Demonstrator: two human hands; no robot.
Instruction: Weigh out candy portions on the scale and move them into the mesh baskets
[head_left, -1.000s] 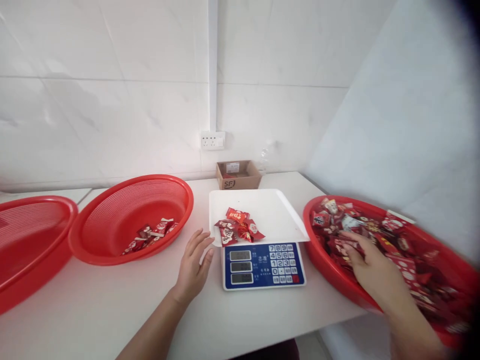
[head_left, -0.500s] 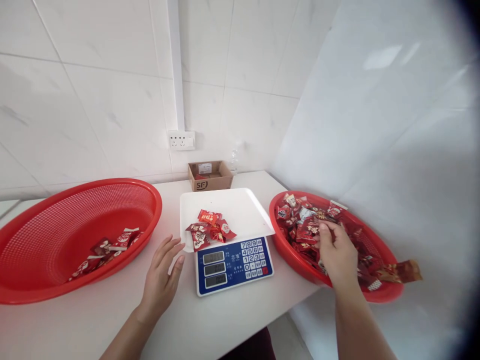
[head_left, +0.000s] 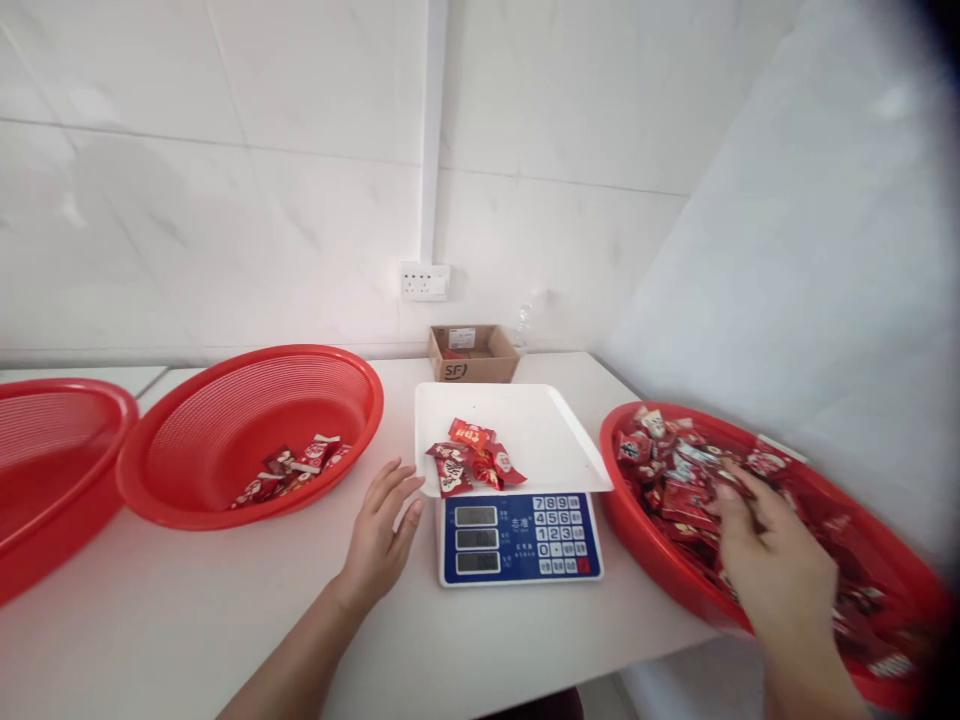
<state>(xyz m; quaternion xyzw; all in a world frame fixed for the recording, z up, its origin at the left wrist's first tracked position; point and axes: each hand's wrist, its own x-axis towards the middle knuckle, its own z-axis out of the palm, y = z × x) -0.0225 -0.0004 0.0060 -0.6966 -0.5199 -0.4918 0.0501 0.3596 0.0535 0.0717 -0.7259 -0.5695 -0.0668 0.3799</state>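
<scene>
My left hand [head_left: 382,535] is open, its fingers loosely apart, just left of the digital scale [head_left: 521,540]. On the scale's white tray [head_left: 517,410] several red wrapped candies [head_left: 480,462] lie in a small heap near the front left corner. My right hand [head_left: 780,570] is inside the right red basket [head_left: 645,540], among many red wrapped snacks [head_left: 682,500]. Thumb and fingers pinch together around a dark red wrapped candy, which is partly hidden and blurred. Digits on the scale's displays are too faint to read.
Another red basket [head_left: 187,420] stands left of the scale with several wrapped candies on its bottom. At the far left edge is a further red basket [head_left: 90,480]. Behind the scale sit a small cardboard box [head_left: 474,368] and a clear plastic bottle [head_left: 523,328] near the wall.
The view has turned left, bringing the far-left basket into sight. My right hand stays in the right basket, its fingers shifted slightly among the snacks. The heap on the scale looks the same.
</scene>
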